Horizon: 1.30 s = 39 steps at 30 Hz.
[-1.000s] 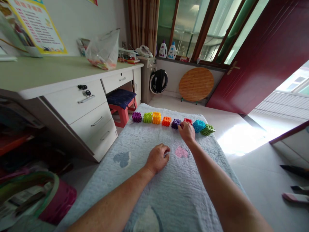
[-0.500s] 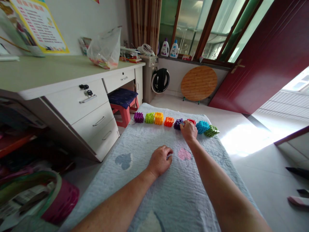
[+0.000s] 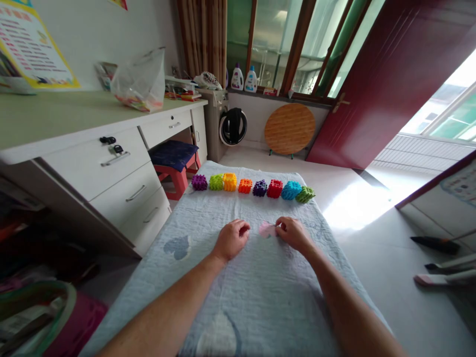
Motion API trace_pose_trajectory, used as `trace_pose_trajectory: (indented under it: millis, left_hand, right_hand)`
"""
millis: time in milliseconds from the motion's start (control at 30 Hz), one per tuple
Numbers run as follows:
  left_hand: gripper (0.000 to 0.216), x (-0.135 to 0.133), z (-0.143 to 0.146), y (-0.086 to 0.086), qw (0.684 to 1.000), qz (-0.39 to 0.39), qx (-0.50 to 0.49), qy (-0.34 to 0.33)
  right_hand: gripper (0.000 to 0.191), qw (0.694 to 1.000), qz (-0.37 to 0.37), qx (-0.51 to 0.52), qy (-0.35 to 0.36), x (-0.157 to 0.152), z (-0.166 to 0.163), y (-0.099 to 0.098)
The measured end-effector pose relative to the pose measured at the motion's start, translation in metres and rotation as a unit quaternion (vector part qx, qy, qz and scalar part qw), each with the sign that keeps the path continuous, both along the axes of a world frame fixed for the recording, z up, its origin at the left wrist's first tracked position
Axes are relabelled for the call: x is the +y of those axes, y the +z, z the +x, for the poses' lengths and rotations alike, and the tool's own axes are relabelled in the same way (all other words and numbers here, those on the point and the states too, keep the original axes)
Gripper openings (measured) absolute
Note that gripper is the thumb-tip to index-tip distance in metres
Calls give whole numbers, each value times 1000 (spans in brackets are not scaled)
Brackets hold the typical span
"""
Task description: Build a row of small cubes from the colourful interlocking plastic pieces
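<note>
Several coloured plastic cubes stand in a row at the far end of a pale blue blanket [image 3: 260, 297]: purple [image 3: 199, 182], green [image 3: 216, 182], yellow [image 3: 229, 181], orange [image 3: 245, 185], dark purple [image 3: 260, 188], red [image 3: 274, 188], blue [image 3: 291, 190] and light green [image 3: 305, 194]. My left hand [image 3: 232, 239] rests on the blanket with its fingers curled, nothing seen in it. My right hand [image 3: 293, 233] lies beside it, fingers curled, next to a pink heart [image 3: 266, 229] on the blanket. Both hands are well short of the cubes.
A white desk with drawers [image 3: 111, 163] runs along the left, a red stool [image 3: 174, 171] under it. A plastic bag [image 3: 139, 82] sits on the desk. A round wooden board [image 3: 289, 129] leans on the far wall. Dark tools [image 3: 435, 245] lie on the floor at right.
My right hand has let go of the cubes and drawn back to the blanket beside my left hand. The red cube now stands clear in the row.
</note>
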<state>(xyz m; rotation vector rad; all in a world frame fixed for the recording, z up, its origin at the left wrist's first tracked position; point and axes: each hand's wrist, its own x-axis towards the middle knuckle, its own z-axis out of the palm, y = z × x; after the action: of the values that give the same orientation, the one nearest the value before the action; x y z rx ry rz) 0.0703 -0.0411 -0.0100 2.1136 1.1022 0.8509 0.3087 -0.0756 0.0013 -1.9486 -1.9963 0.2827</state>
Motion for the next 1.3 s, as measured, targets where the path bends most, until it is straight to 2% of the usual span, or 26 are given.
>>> trace_pose_trajectory:
  millis: [133,233,400,733,1300]
  left_hand:
    - [13,8,-7,-1,997,3,-60,42]
    - [14,14,-13,-2,993,-12,-82,86]
    - [15,18,-16,-3,987,-56,-100,115]
    - [18,20,-13,-7,985,-52,-118,116]
    - [17,19,-14,-11,989,-45,-89,108]
  right_hand:
    - [18,995,71,5,-70,-5,-4,-15]
    - [18,994,82,14,-72,-4,-7,-18]
    - [18,992,97,42,-67,-5,-3,-17]
    - [19,986,115,89,-77,0,4,-25]
    - [20,985,109,99,-85,2,5,-25]
